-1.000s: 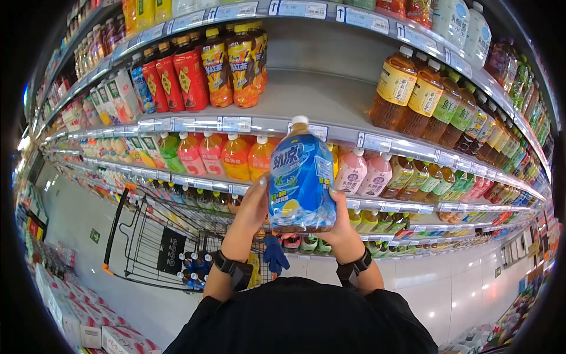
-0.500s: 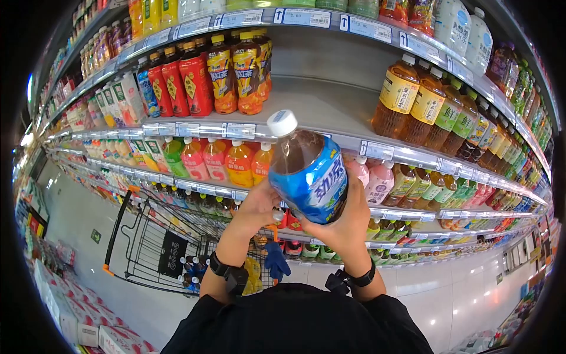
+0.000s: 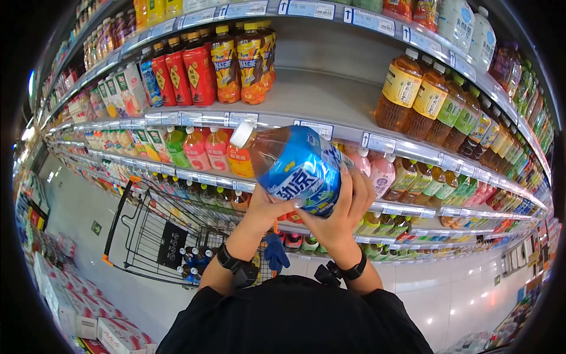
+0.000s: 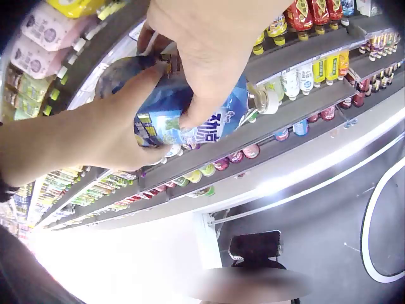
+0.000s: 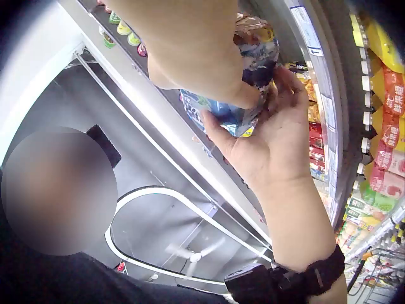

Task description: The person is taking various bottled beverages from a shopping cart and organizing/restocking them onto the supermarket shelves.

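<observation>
A large drink bottle [image 3: 303, 171] with a blue label and a white cap is held up between both hands in front of the shelves. It lies tilted, cap toward the upper left, label facing up. My left hand [image 3: 265, 203] holds its lower left side, with the thumb across the label's edge; part of the fingers is hidden behind the bottle. My right hand [image 3: 342, 212] grips the base end, fingers spread over the far side and thumb underneath. Both hands also show around the bottle [image 4: 221, 120] in the left wrist view.
Behind the bottle runs a shelf [image 3: 318, 97] with a gap between yellow-capped tea bottles [image 3: 250, 68] and amber tea bottles [image 3: 400, 88]. Juice bottles [image 3: 194, 147] line the tier below. At the left stands a shopping cart [image 3: 141, 236] holding several bottles [image 3: 194, 262]; blue gloves [image 3: 275, 252] hang on it.
The bottle was upright with its label facing the person, then turned and tipped; its cap now points farther left. The right hand has shifted round toward the base.
</observation>
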`<state>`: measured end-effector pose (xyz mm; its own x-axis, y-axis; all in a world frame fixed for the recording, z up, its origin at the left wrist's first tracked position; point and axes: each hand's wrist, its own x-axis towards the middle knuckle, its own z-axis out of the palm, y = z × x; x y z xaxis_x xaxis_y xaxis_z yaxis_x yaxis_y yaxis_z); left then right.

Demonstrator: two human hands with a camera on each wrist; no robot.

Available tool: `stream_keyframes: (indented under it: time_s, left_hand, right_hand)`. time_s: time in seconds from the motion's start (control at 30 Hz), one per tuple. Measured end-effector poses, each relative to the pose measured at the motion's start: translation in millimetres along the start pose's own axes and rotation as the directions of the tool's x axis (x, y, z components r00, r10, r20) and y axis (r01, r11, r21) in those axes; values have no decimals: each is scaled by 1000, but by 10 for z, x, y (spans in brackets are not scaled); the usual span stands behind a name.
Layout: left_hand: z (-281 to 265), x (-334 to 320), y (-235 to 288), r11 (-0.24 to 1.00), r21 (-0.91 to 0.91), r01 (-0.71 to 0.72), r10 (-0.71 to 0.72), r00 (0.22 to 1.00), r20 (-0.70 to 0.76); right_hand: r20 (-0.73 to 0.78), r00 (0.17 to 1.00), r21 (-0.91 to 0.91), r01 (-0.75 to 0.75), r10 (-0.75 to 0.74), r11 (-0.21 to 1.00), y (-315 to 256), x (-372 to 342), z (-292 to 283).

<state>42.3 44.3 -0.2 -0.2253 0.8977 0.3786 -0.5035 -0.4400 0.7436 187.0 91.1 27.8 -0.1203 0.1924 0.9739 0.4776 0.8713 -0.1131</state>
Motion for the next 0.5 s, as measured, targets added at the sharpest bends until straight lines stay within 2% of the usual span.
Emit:
stream_keyframes:
  time_s: [0.07,0.13,0.2,0.37,0.5]
  left_hand:
    - [-55,-10,8,1000,9,-24,23,999,49]
    - [-157,-64,-47,988,156,3,5,999,-50]
    - [-260,-158,-94,981,184,57,-42,996,-85]
    - [-376,-367,-167,976,128,178,-169,983,-77]
    - [-403,-388,-193,973,138,186,-178,982,-64]
  right_hand:
    - [-52,993,-32,104,-106,994,27,-10,-11]
    - [-32,980,-74,194,-197,978,61,-56,-71]
    - [3,948,-133,316,-319,939,112,-96,-111]
    - [-96,913,-221,369,-397,903,131,-164,-88]
    - [-201,922,-157,302,-330,940,113,-234,-65]
